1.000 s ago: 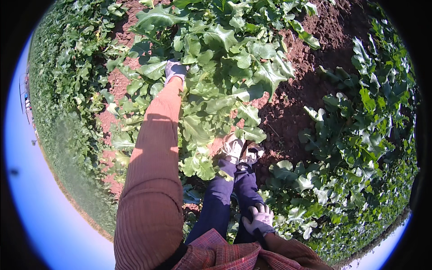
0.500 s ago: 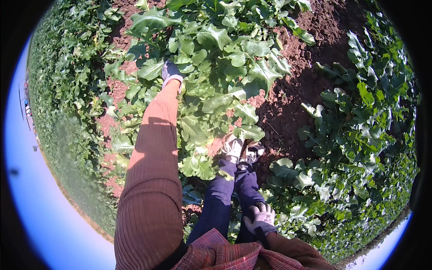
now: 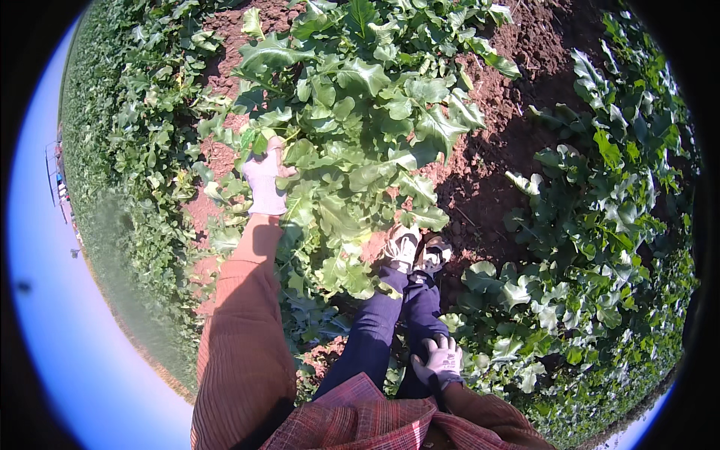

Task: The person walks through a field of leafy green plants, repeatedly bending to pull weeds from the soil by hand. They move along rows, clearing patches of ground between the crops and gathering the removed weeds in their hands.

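My left hand [image 3: 266, 178], in a pale grey glove, is at the left edge of a broad-leaved green crop plant [image 3: 360, 127]. Its fingers are curled, and a small bright green leaf [image 3: 256, 141] sticks out past them; the fingertips are partly hidden. Down by my lap, my right hand [image 3: 441, 361], gloved in the same pale grey, lies on my dark blue trouser leg [image 3: 421, 315] with the fingers spread and nothing held.
My shoes [image 3: 405, 249] stand close to the plant's near leaves. Reddish-brown soil [image 3: 487, 142] runs between the rows. Dense leafy rows lie on the left [image 3: 142, 165] and on the right [image 3: 600, 247].
My left hand has come out from among the leaves, moving back toward me and slightly left, with a bright green leaf now at its fingers. My right hand has stayed on my leg.
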